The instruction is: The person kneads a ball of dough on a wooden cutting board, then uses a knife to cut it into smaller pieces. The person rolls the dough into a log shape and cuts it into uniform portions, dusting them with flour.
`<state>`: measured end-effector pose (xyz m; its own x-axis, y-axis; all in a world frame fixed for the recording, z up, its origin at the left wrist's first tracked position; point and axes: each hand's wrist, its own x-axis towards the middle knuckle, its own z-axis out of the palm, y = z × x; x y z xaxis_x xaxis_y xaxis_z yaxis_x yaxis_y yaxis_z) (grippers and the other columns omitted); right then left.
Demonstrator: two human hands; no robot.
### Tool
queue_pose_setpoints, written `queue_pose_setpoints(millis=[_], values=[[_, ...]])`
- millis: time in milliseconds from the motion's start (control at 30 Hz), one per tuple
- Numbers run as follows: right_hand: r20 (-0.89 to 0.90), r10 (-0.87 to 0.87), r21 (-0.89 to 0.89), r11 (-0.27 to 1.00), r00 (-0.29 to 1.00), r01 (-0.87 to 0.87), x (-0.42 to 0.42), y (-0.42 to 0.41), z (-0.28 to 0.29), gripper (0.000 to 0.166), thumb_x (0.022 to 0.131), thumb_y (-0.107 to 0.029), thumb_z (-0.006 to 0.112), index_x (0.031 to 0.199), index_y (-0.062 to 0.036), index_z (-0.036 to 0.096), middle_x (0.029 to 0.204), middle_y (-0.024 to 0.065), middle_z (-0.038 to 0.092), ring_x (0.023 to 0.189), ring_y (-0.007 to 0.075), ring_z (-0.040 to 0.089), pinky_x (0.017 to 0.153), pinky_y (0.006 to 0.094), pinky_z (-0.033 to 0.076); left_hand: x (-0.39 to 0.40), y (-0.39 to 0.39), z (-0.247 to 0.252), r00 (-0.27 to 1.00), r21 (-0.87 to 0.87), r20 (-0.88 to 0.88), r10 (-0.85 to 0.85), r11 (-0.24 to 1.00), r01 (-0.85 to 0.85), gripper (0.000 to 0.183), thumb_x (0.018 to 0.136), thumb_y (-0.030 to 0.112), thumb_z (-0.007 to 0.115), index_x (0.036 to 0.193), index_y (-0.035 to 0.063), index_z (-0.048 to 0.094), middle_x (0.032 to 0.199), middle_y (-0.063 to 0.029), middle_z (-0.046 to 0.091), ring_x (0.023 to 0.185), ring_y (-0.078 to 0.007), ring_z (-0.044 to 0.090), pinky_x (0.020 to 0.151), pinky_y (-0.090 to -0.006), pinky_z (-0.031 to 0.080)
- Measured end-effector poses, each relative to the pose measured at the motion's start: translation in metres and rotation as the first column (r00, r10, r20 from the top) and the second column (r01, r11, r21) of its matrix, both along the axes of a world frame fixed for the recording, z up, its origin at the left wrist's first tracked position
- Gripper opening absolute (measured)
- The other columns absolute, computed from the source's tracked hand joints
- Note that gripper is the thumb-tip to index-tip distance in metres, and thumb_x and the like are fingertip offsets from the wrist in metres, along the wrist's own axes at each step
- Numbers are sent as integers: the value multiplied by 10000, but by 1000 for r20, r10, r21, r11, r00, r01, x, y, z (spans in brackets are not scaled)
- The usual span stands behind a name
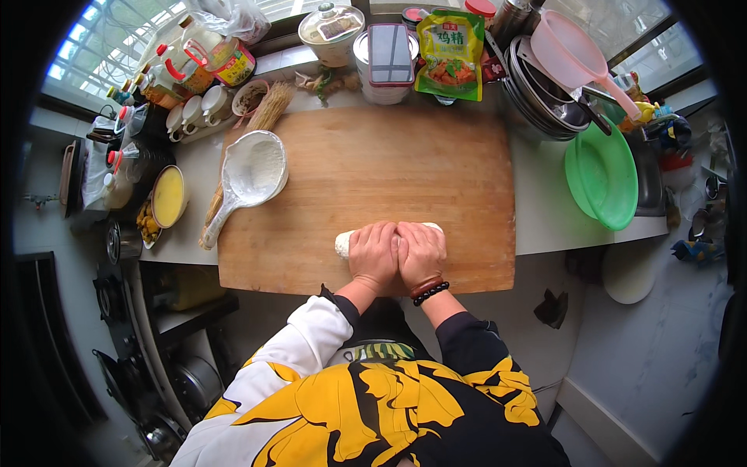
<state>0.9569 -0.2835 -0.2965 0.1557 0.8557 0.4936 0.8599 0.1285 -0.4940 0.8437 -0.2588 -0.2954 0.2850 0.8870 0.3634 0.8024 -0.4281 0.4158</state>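
A roll of white dough point(342, 245) lies near the front edge of a wooden board point(373, 169). Both of my hands press on it from above, side by side and touching. My left hand point(373, 254) covers its left part, with the rough dough end showing beyond the fingers. My right hand point(421, 251), with a brown bracelet and a black beaded one at the wrist, covers the right part; a little dough shows past its fingertips. Fingers of both hands are curled over the dough, and its middle is hidden beneath them.
A plastic-covered scoop of flour point(255, 166) rests at the board's left, over a straw brush point(271, 108). Beyond are a canister point(379, 93) with a phone leaning on it and a green seasoning packet point(449, 55). Stacked metal bowls point(516, 105) and a green basin point(604, 175) stand right; a yellow-filled bowl point(169, 197) left.
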Motion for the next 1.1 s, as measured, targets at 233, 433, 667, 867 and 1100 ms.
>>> queue_pose_setpoints(millis=[233, 433, 667, 867, 1100], values=[[-10, 17, -140, 990, 1000, -19, 15, 35, -4, 166, 870, -209, 567, 862, -101, 694, 873, 39, 689, 900, 240, 628, 892, 421, 436, 10, 37, -9, 998, -115, -15, -55, 992, 53, 140, 848, 233, 582, 894, 119, 650, 907, -62, 656, 852, -259, 601, 781, -388, 438], [-11, -11, -216, 976, 1000, 8, 23, 78, -11, 164, 864, -201, 565, 810, -99, 682, 830, 47, 675, 886, 257, 614, 874, 424, 437, 19, 83, -10, 998, -236, 20, -65, 969, 68, 142, 899, 204, 542, 876, 110, 647, 892, -80, 644, 858, -287, 594, 763, -403, 455], [35, -154, -296, 942, 987, 158, 23, 131, -17, 198, 894, -248, 575, 835, -96, 688, 922, 80, 646, 970, 291, 578, 868, 446, 430, 30, 136, -22, 998, -276, 58, 39, 961, -21, 214, 960, 259, 502, 914, 96, 634, 934, -95, 629, 906, -319, 576, 775, -433, 470], [115, -147, -177, 970, 982, 166, 25, 138, -28, 270, 933, -304, 540, 986, -105, 714, 1243, 120, 591, 1238, 310, 477, 1048, 504, 343, 33, 144, -25, 997, -270, -46, 68, 960, -78, 268, 960, 295, 500, 1070, 99, 645, 1138, -114, 617, 1103, -310, 548, 952, -481, 409], [146, 44, -378, 926, 988, 14, 12, 1, 7, 454, 1026, -363, 373, 1426, -204, 518, 1564, 54, 360, 1478, 280, 241, 1195, 518, 138, -8, 21, 1, 966, -193, -175, -191, 969, 156, 473, 967, 330, 486, 1377, 99, 539, 1492, -127, 441, 1431, -271, 331, 1176, -472, 210]])
